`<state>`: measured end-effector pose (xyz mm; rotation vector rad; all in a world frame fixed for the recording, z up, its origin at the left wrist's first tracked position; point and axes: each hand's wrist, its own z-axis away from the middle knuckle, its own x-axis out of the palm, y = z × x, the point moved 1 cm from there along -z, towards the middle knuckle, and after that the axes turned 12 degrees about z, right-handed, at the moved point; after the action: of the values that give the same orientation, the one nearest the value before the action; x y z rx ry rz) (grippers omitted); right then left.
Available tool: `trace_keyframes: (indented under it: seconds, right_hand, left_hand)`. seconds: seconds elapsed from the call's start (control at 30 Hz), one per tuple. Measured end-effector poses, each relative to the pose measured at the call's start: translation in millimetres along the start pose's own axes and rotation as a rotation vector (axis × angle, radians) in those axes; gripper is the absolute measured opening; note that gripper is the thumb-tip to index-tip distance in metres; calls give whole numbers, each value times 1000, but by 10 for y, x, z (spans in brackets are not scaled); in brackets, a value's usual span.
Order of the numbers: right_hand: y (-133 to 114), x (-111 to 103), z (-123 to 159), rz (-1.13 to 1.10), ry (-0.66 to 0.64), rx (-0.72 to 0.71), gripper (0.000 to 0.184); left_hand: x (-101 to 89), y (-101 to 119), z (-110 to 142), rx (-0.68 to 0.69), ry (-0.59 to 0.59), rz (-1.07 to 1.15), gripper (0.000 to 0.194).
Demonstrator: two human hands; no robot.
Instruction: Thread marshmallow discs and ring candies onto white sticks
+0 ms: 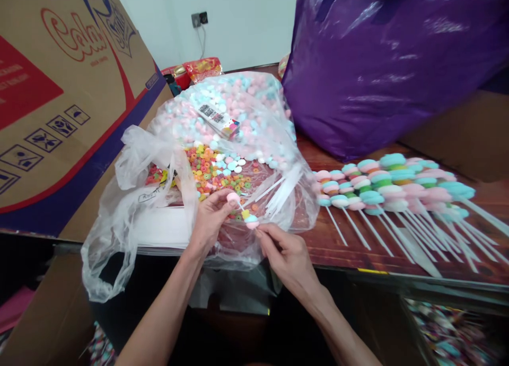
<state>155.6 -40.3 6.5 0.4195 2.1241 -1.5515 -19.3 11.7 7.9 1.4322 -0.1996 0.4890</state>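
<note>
Red-brown wood shows along the bench (334, 255). At its front edge, the right hand (289, 254) seems to pinch a stick (240, 206) just below a blue-and-pink marshmallow (251, 222), with a yellow piece (246, 214) above that. The left hand (207, 217) pinches a pink marshmallow (232, 197) at the stick's upper end; whether the tip has gone in cannot be told. Threading appears to be the step in hand, and the next move would call for a steady stick and a straight, gentle push. Loaded skewers (382, 184) lie toward the right end, most sticks pointing to the front edge. Beyond the hands are loose rings (209, 172), then a marshmallow bag (258, 103) near the back edge. Farther off, a pale wall (246, 26) carries sockets (199, 19).
</note>
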Motion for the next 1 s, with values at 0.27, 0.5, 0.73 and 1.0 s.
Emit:
trace_keyframes:
  seconds: [0.27,0.5,0.73,1.0]
  right_hand:
    - [84,2,-22,-75,-107,57,24]
    - [52,15,-51,-141,-143,160,33]
    - [-50,184,-36,-103,-56,151,31]
    - [-51,135,-92,-3,-59,60,27]
  left_hand:
    - [-35,-24,-8,-7,-33,-56,38]
    - [-25,19,43,289,-113,-398,13]
    - [-46,-45,157,306,-100,-483,18]
    - [-87,-142,114,104,-83,-241,31]
